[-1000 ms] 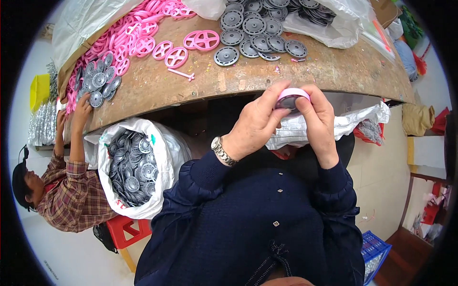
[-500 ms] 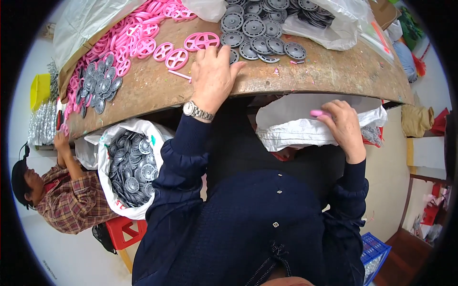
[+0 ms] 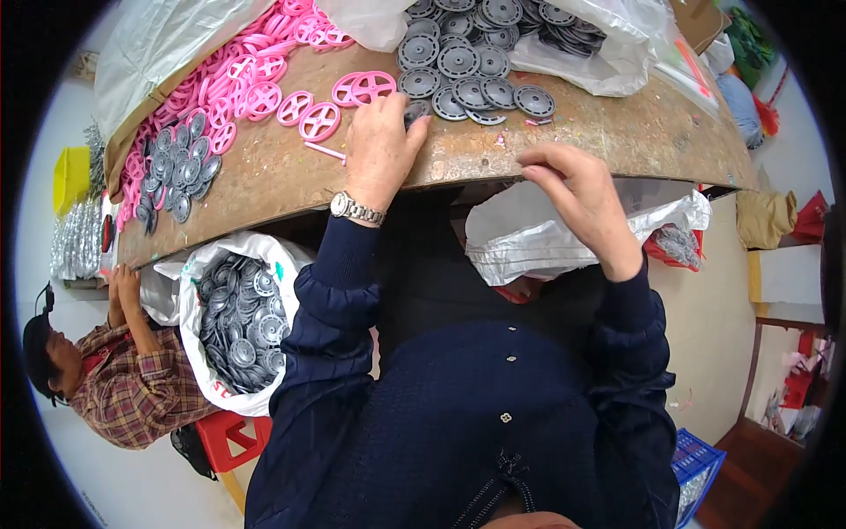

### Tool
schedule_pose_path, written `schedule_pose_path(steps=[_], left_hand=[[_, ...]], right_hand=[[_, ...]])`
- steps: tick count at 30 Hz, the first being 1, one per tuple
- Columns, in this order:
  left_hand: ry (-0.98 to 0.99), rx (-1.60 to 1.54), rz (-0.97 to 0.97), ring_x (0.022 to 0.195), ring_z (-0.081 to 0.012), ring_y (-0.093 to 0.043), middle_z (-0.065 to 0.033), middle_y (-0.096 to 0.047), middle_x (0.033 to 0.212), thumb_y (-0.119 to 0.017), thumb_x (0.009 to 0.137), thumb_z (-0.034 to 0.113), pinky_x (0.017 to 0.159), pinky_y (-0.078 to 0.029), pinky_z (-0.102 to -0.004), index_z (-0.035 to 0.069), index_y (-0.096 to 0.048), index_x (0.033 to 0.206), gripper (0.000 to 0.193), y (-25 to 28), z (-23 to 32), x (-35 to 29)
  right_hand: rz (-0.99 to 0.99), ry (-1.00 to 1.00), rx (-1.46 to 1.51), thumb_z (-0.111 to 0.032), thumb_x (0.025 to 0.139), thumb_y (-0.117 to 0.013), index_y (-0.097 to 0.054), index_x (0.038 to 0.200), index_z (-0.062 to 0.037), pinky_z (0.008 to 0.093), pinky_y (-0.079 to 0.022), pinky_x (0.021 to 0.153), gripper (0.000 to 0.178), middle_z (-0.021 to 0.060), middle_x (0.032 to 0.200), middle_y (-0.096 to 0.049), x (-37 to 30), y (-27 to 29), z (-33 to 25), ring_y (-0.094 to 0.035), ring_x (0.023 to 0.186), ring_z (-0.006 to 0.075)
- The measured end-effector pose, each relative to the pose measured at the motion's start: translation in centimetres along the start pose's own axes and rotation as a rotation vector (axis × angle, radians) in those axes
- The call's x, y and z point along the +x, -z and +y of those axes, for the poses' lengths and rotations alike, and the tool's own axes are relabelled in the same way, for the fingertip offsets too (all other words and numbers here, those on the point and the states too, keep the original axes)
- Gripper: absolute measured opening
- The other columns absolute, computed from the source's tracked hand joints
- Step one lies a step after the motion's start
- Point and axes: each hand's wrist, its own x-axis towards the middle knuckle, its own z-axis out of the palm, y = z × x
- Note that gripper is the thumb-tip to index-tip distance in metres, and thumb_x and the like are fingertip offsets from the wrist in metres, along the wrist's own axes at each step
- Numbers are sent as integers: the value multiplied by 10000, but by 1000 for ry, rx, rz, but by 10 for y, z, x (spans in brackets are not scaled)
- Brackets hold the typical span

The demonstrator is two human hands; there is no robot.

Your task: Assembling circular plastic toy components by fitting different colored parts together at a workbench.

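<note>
My left hand [image 3: 380,145], with a silver watch on its wrist, rests on the front of the wooden table [image 3: 467,154]. Its fingers lie stretched out at the near edge of a pink spoked ring [image 3: 373,85], and a grey disc [image 3: 416,112] sits beside the index finger and thumb. It appears to hold neither. My right hand [image 3: 577,198] hovers above the table's front edge, thumb and index finger slightly apart, with nothing visible in them. Below it hangs a white sack [image 3: 520,229] with its mouth open. A thin pink stick [image 3: 325,153] lies left of my left hand.
Pink rings [image 3: 238,79] are heaped at the far left, grey discs [image 3: 458,62] at the back middle. A smaller pile of grey discs [image 3: 181,167] lies left. An open sack of grey discs [image 3: 242,326] stands near a seated co-worker [image 3: 132,379]. A blue crate [image 3: 696,467] is lower right.
My right hand has risen from the white sack's mouth toward the table edge, and the small pink piece it held is no longer visible. My left hand stays nearly in place.
</note>
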Motion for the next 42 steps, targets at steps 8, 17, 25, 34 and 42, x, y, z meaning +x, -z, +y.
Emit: schedule_pose_path(steps=[8, 17, 25, 34, 42], left_hand=[[-268, -314, 182, 858, -325, -620, -124, -647, 932, -709, 807, 42, 761, -505, -424, 35, -624, 908, 132, 14, 18, -16], [-260, -505, 148, 968, -304, -628, -158, -612, 1131, -781, 742, 49, 810, -524, -384, 8, -640, 1053, 344, 29, 56, -49], [551, -1417, -456, 754, -106, -646, -70, -649, 979, -583, 979, 104, 620, -547, -230, -15, -572, 1210, 260, 23, 50, -54], [663, -1506, -225, 770, -136, -678, -83, -669, 981, -549, 1004, 117, 634, -582, -254, -10, -573, 1152, 197, 18, 40, -46], [726, -1491, -223, 721, -135, -684, -78, -655, 919, -535, 999, 106, 618, -598, -258, -25, -560, 1147, 199, 21, 43, -42]], right_hand=[[-17, -340, 547, -233, 998, -554, -603, 1137, -21, 220, -486, 632, 257, 28, 875, -676, 39, -47, -11, -641, 744, 80], [55, -318, 760, -78, 938, -629, -579, 1127, -27, 196, -433, 642, 202, -24, 864, -625, 20, -54, 0, -548, 740, 30], [88, -140, 466, -84, 948, -602, -625, 1089, 14, 236, -473, 747, 173, 26, 892, -653, 17, -35, -2, -599, 805, 91], [191, -24, -513, -299, 856, -693, -702, 1052, -22, 400, -515, 803, 340, 164, 1012, -651, 76, -1, 73, -652, 917, 333], [137, -154, -459, -334, 785, -751, -707, 998, -21, 425, -525, 795, 380, 187, 980, -675, 90, 0, 95, -663, 930, 360]])
